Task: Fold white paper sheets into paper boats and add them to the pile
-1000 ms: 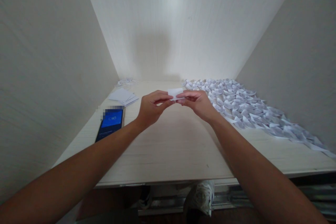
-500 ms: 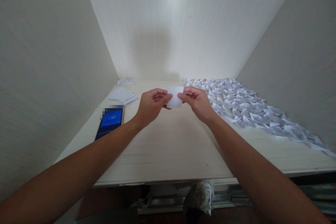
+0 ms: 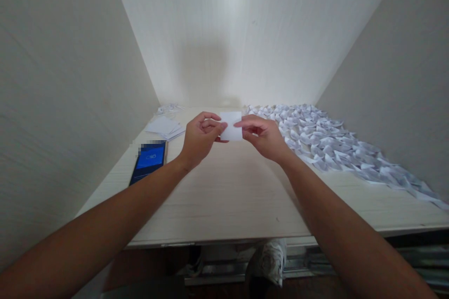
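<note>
A small white square of paper (image 3: 231, 126) is held upright above the middle of the pale wooden table (image 3: 228, 196). My left hand (image 3: 199, 138) pinches its left edge between thumb and fingers. My right hand (image 3: 261, 136) pinches its right edge the same way. Both hands hover a little over the tabletop, close together, with the paper's flat face turned towards me.
A large heap of several folded white paper pieces (image 3: 329, 145) covers the table's right side. A stack of flat white paper squares (image 3: 164, 127) lies at the back left, with a few scraps (image 3: 168, 109) behind it. A phone with a blue screen (image 3: 149, 159) lies left. Walls close in on three sides.
The paper went from lying nearly edge-on between my fingers to standing upright and facing me. Both hands rose slightly and shifted their pinch to its side edges.
</note>
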Tool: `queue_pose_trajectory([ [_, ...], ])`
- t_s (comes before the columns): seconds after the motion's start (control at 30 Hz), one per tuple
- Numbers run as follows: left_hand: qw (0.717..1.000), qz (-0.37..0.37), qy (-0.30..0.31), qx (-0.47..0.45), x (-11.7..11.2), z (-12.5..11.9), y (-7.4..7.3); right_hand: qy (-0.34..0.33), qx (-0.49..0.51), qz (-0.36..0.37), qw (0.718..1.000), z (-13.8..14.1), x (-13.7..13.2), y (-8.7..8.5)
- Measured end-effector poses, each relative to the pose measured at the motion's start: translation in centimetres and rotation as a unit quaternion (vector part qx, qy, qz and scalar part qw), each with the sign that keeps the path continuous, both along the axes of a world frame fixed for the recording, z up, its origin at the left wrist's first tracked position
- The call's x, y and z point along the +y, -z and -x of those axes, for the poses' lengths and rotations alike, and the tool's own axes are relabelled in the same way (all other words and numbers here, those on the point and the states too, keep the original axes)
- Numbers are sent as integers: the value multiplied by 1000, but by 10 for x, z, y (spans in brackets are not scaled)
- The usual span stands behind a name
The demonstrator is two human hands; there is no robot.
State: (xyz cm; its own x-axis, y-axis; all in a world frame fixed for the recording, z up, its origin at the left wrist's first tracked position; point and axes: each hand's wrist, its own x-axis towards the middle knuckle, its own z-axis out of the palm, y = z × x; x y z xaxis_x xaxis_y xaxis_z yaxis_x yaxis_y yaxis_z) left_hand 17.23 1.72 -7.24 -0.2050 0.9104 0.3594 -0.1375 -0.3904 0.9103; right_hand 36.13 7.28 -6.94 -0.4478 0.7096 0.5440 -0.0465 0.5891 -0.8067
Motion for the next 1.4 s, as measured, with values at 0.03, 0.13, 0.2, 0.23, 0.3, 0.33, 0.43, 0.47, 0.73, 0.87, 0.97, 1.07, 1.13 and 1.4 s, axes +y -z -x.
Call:
queue_pose_trajectory([
  [0.03,1000,-6,3,11,0,0,0,5,-9,-16,1000,0,-1,0],
  [0.13,998,-26,38,46,0,2,3,21,-6,-17,1000,0,-1,-1],
  [0.2,994,-53,60,71,0,4,5,20,12,2,1000,0,-1,-2],
  [0.23,992,-69,61,85,0,5,5,18,21,12,1000,0,-1,-3],
  [0.3,988,-99,39,112,0,7,6,10,39,32,999,0,-1,-4],
  [0.33,986,-111,25,125,0,8,7,3,45,41,998,0,-2,-5],
  [0.43,977,-144,-3,155,1,10,7,-16,56,65,996,1,-4,-7],
  [0.47,975,-152,-6,161,2,10,7,-17,58,74,995,1,-5,-7],
  [0.73,984,-127,-14,125,1,4,7,41,73,94,992,11,-13,-4],
  [0.87,995,-87,-8,53,0,1,4,47,90,88,991,14,-16,-4],
  [0.97,996,-84,18,18,0,0,3,40,92,106,989,15,-16,-2],
  [1.07,996,-86,15,21,0,0,3,25,97,121,988,16,-16,-1],
  [1.13,996,-85,4,30,1,1,3,6,109,128,986,17,-16,-1],
  [1.4,997,-71,6,34,0,2,2,-1,124,122,985,19,-16,-1],
])
